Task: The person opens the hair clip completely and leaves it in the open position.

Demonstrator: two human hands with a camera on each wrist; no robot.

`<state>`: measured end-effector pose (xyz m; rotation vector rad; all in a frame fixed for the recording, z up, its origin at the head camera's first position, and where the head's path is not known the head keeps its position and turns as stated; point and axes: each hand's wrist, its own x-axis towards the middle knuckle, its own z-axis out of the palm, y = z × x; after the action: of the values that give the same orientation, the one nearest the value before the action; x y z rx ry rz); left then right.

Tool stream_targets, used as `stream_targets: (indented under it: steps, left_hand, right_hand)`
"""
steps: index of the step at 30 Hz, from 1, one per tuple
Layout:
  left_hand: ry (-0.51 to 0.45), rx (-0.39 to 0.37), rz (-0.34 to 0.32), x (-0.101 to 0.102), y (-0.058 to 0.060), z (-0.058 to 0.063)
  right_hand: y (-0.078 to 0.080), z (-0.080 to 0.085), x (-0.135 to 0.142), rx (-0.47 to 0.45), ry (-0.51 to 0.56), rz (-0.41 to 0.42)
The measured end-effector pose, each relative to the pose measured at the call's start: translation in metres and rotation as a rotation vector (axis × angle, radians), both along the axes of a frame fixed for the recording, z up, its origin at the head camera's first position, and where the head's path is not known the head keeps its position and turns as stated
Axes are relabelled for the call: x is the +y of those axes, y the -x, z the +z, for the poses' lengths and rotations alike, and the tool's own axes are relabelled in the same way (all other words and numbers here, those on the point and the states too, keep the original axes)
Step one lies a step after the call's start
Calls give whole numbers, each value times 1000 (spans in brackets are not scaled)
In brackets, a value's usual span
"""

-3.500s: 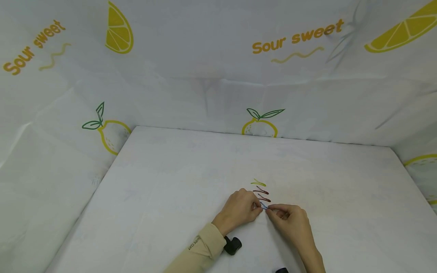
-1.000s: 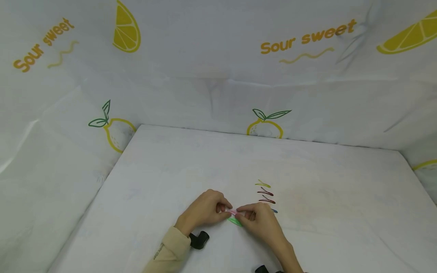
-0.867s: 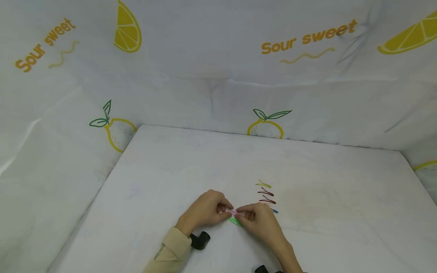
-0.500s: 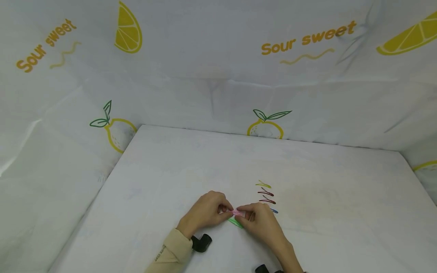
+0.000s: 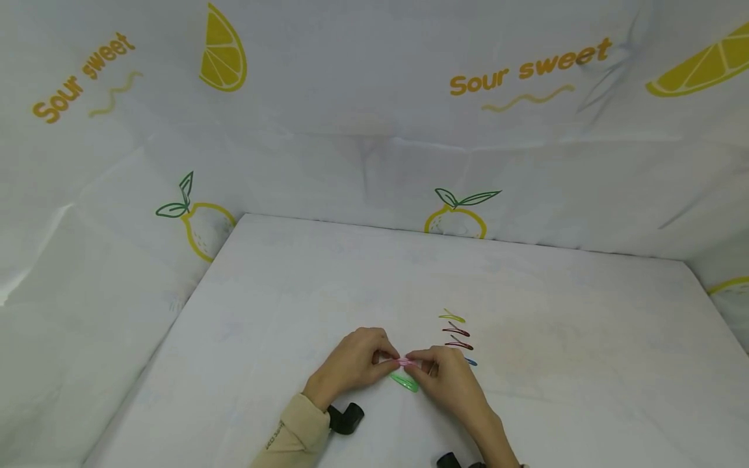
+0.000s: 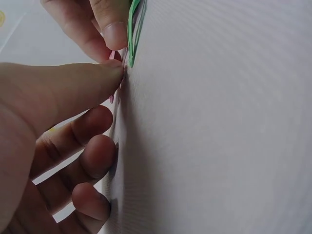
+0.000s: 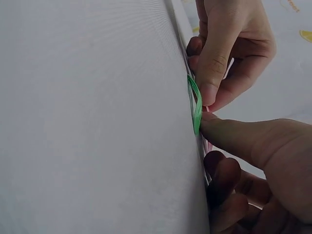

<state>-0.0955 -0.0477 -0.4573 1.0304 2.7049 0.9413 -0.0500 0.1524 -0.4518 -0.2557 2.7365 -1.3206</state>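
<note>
A small pink snap hair clip (image 5: 404, 362) is pinched at both ends, low over the table. My left hand (image 5: 358, 359) holds one end between thumb and forefinger, its other fingers loosely bent. On the other end, my right hand (image 5: 449, 377) has thumb and forefinger. Mostly the fingertips cover the pink clip; a sliver of the pink clip (image 6: 111, 99) shows in the left wrist view. Just nearer me lies a green snap hair clip (image 5: 404, 382), closed. The same green clip (image 7: 197, 109) appears beside the right thumb in the right wrist view.
Beyond my right hand runs a column of hair clips with splayed arms: a yellow clip (image 5: 452, 316), two dark red ones, and a blue clip (image 5: 471, 361) partly behind that hand. The white table (image 5: 281, 292) meets a lemon-printed curtain (image 5: 328, 169) at its far edge.
Earlier both hands pinched the blue clip at the column's near end. They have let it go there, shifted left, and taken hold of the pink clip. Over the last second they barely moved.
</note>
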Motion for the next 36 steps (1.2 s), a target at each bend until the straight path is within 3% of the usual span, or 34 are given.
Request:
stream_targets:
  steps: [7, 13, 24, 36]
  left_hand:
    - [-54, 5, -18, 0, 1, 2]
    - [-78, -37, -42, 2, 4, 5]
    - [-109, -12, -66, 4, 7, 7]
    - [-107, 17, -82, 7, 10, 7]
  right_hand:
    - [-1, 0, 3, 69, -15, 7]
    - [-2, 2, 6, 125, 21, 32]
    - [2, -2, 10, 116, 114, 60]
    - [3, -7, 15, 42, 204, 42]
